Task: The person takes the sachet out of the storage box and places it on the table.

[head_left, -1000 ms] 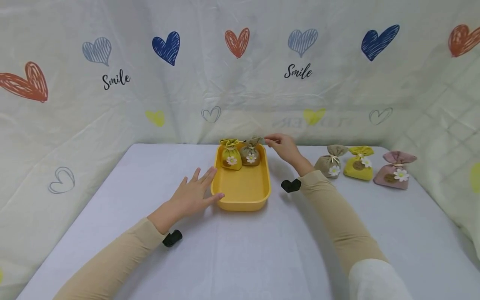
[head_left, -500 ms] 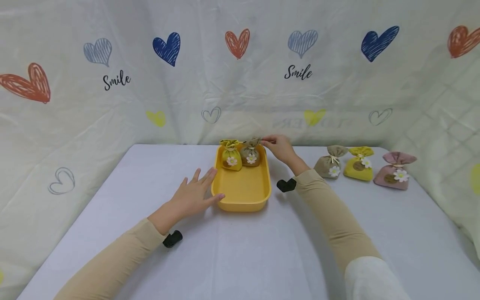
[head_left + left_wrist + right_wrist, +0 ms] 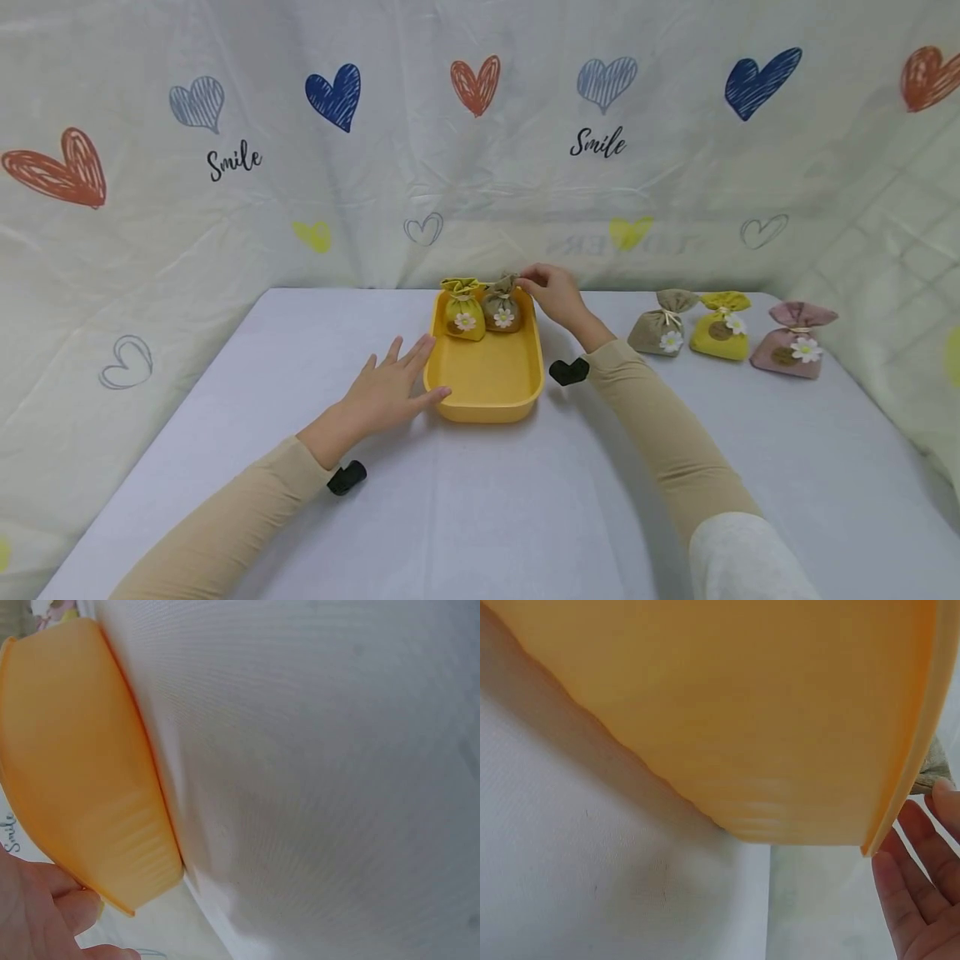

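A yellow tray [image 3: 486, 375] stands in the middle of the table. Inside, at its far end, a yellow drawstring pouch [image 3: 465, 320] and a grey-brown pouch [image 3: 501, 310] stand side by side, each with a white flower. My left hand [image 3: 386, 392] rests against the tray's left side, fingers spread. In the left wrist view its fingertips touch the tray's rim. My right hand [image 3: 557, 293] is at the far right corner and pinches the top of the grey-brown pouch. In the right wrist view other fingers [image 3: 900, 900] lie near the rim; the pouch is mostly hidden there.
To the right on the table stand another grey-brown pouch [image 3: 663, 325], another yellow pouch [image 3: 722, 327] and a pink pouch [image 3: 791, 342]. A white curtain [image 3: 525, 183] printed with hearts hangs behind the table's far edge.
My right hand has shifted slightly left, closer over the grey-brown pouch, and the pouch's top corner has moved inward with it. The left hand and the tray stay in place.
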`<act>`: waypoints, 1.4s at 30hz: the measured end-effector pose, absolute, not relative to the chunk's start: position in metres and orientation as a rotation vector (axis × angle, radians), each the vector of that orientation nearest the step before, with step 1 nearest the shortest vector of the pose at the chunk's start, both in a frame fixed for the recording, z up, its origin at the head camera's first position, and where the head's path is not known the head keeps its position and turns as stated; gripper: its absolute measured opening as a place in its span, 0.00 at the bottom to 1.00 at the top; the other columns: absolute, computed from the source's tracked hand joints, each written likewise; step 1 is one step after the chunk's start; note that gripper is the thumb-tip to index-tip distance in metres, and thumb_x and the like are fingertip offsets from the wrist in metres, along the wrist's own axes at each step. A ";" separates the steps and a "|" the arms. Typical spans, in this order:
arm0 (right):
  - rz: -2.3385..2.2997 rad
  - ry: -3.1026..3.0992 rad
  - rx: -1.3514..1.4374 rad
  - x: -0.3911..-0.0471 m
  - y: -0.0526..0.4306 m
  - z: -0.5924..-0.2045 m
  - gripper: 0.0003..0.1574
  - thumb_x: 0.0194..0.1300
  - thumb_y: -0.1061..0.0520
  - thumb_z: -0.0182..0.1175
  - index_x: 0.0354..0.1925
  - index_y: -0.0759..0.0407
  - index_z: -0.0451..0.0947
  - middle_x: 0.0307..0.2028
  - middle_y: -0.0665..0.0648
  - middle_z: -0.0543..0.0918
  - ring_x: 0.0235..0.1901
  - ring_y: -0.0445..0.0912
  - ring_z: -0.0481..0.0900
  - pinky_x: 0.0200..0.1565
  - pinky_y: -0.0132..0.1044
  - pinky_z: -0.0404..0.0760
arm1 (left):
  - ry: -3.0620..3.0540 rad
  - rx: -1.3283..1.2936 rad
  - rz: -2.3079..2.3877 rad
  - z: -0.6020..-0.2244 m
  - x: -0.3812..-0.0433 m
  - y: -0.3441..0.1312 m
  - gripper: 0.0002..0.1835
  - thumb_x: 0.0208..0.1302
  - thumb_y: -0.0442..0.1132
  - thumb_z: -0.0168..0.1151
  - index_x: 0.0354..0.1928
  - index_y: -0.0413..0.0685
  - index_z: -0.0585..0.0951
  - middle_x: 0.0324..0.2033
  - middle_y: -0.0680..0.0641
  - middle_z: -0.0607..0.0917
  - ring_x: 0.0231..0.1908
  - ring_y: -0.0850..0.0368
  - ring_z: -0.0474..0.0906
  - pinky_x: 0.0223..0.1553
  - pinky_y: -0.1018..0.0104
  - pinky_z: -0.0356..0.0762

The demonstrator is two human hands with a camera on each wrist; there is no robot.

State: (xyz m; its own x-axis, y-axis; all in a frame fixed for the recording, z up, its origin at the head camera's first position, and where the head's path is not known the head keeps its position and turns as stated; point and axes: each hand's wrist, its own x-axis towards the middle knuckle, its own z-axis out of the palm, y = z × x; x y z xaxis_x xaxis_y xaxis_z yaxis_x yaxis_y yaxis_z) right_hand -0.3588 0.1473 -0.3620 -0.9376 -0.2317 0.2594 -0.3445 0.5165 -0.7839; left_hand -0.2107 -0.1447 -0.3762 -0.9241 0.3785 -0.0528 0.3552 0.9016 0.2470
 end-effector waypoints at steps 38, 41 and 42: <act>1.847 -2.299 0.505 -0.350 0.147 -0.350 0.20 0.80 0.56 0.55 0.59 0.69 0.72 0.54 0.72 0.81 0.52 0.64 0.84 0.51 0.46 0.84 | 2.955 0.574 0.349 -0.374 -0.210 -0.146 0.52 0.71 0.74 0.45 0.83 0.49 0.45 0.81 0.50 0.50 0.78 0.34 0.40 0.70 0.27 0.44; 1.836 -2.289 0.513 -0.348 0.146 -0.346 0.20 0.79 0.56 0.55 0.59 0.70 0.73 0.53 0.72 0.81 0.51 0.64 0.85 0.50 0.46 0.85 | 2.957 0.572 0.348 -0.374 -0.210 -0.145 0.52 0.72 0.73 0.46 0.83 0.49 0.45 0.81 0.50 0.49 0.78 0.34 0.40 0.70 0.27 0.44; 1.837 -2.286 0.515 -0.347 0.146 -0.345 0.19 0.79 0.56 0.55 0.59 0.70 0.73 0.53 0.72 0.82 0.51 0.65 0.85 0.50 0.46 0.85 | 2.958 0.571 0.347 -0.374 -0.210 -0.146 0.51 0.72 0.73 0.46 0.83 0.49 0.45 0.81 0.50 0.49 0.78 0.34 0.40 0.70 0.27 0.44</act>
State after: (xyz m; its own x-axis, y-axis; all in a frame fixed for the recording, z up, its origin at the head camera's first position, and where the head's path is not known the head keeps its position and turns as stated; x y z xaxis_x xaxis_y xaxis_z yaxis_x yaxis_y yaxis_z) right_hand -0.3470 0.1458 -0.3453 -0.9272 -0.1627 0.3375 -0.3646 0.1847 -0.9126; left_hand -0.2101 -0.1455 -0.3735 -0.9233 0.3787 -0.0636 0.3537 0.9032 0.2433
